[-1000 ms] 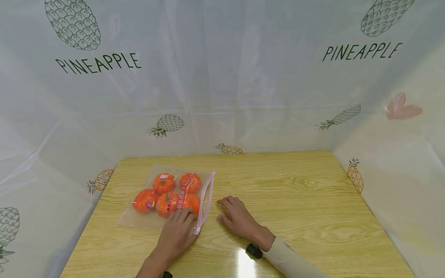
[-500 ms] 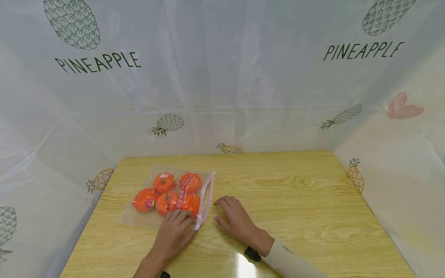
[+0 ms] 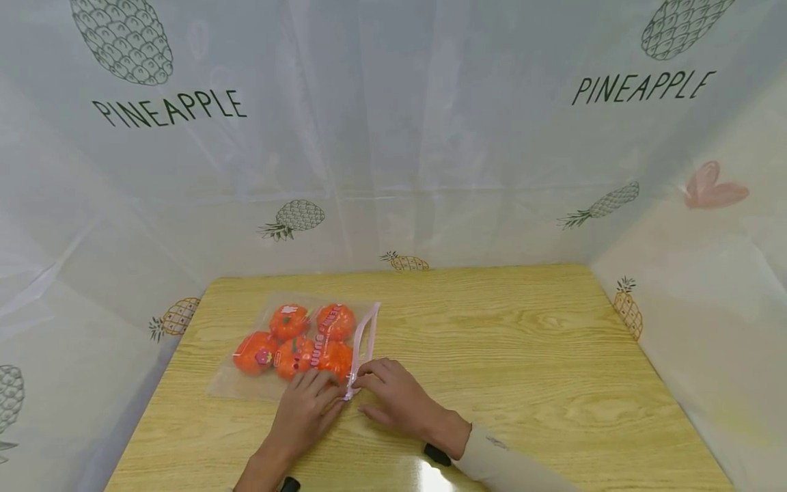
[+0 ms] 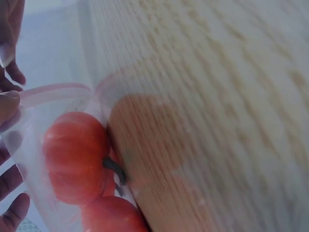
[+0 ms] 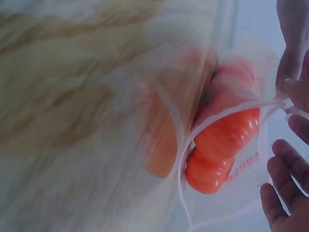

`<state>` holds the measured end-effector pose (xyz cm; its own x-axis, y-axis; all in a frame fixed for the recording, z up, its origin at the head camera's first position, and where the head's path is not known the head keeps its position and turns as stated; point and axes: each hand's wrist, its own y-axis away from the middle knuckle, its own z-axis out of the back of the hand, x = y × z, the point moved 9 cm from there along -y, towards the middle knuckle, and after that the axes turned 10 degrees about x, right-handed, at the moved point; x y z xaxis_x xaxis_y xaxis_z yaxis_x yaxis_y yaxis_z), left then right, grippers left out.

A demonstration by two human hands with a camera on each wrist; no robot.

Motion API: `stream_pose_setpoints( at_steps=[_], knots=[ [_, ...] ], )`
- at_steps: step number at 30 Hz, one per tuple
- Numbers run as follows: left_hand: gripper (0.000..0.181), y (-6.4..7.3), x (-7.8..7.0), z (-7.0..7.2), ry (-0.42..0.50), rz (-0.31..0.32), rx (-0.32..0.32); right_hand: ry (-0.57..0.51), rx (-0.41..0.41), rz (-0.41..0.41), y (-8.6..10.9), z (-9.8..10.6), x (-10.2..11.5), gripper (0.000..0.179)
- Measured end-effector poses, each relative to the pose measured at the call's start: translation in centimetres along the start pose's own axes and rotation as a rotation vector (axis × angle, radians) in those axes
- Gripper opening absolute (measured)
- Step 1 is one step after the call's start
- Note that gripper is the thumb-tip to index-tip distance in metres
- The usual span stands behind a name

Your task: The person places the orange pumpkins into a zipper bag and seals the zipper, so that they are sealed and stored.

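Note:
A clear zip bag with a pink slider strip lies flat on the table, holding several orange toy pumpkins. My left hand has its fingers over the bag's near edge, and its thumb pinches the corner by the strip. My right hand reaches in from the right, its fingertips at the strip's near end; thumb and index stand apart. In the left wrist view, a pumpkin with a dark stem shows through the plastic. The right wrist view shows the strip's mouth gaping around the pumpkins.
The wood-grain table spreads to the right of the bag. A pale sheet printed with pineapples hangs around the back and sides. A bright glare patch lies near the front edge.
My right hand has moved left from the table to the near end of the bag's strip. The bag's near corner has lifted or shifted slightly away. My left hand stays on the bag.

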<state>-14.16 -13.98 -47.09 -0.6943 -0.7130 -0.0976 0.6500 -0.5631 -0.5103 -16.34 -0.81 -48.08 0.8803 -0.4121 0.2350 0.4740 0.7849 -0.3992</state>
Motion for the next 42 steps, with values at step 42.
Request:
stream_pose_setpoints(
  at_steps=[42],
  knots=[
    [0.046, -0.1, -0.8, 1.1, -0.058, -0.074, -0.052, 0.033, -0.029, 0.009, -2.0, -0.7, 0.0, 0.018]
  ],
)
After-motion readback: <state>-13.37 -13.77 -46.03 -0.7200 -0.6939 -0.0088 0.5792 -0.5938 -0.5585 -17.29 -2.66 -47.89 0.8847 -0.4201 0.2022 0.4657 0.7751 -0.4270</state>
